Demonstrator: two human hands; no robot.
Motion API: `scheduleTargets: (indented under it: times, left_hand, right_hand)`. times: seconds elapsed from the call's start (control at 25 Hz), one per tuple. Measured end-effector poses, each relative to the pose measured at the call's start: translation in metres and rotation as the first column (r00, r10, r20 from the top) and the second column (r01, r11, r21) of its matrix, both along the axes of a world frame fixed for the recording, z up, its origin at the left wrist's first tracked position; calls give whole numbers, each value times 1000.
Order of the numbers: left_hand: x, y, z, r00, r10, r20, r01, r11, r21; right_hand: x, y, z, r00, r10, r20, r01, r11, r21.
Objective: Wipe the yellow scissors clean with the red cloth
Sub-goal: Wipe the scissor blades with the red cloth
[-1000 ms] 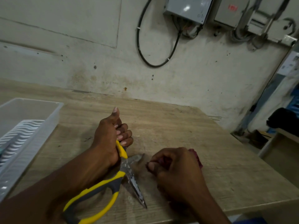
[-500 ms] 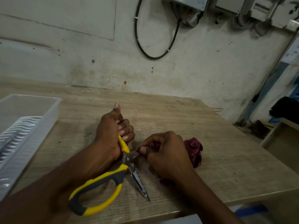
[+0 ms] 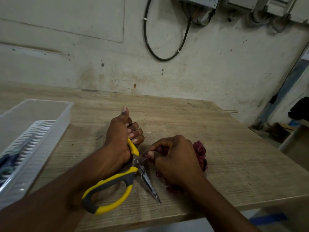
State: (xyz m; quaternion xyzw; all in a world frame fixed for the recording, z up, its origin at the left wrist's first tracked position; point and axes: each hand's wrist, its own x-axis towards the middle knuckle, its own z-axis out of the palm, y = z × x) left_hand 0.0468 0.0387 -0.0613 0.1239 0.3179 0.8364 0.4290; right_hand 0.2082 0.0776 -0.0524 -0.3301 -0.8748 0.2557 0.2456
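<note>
The yellow scissors (image 3: 115,185), yellow and grey handled, lie spread wide apart on the wooden table (image 3: 234,156). My left hand (image 3: 122,139) is closed around the upper handle, thumb pointing up. One blade points toward the table's front edge and shows white smears. My right hand (image 3: 173,158) grips the bunched red cloth (image 3: 200,153) and presses it onto the other blade close to the pivot. That blade is mostly hidden under the cloth and my fingers.
A white plastic tray (image 3: 55,131) with a ribbed insert stands at the left, holding dark tools. The wall with a black cable loop (image 3: 160,47) rises behind the table. The table's right and front edges are close to my hands.
My right hand with the cloth has slid left along the blade toward the pivot. More of the red cloth shows behind the hand. My left hand keeps its hold.
</note>
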Motion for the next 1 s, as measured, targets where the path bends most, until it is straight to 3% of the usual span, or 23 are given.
scheduleTargets:
  times: [0.52, 0.68, 0.8, 1.0]
  left_hand:
    - [2, 0, 1, 1000, 18, -14, -19, 1000, -7]
    - [0, 0, 2, 1000, 8, -21, -8, 1000, -10]
    - [2, 0, 3, 1000, -3, -14, 3, 1000, -17]
    - [2, -1, 4, 1000, -4, -11, 4, 1000, -9]
  right_hand:
    - [-3, -3, 10, 994, -7, 109, -5, 995, 102]
    - [-4, -10, 8, 994, 77, 76, -85, 991, 106]
    - [-2, -5, 9, 996, 21, 92, -31, 994, 108]
    - [-3, -4, 11, 991, 71, 109, -84, 990, 114]
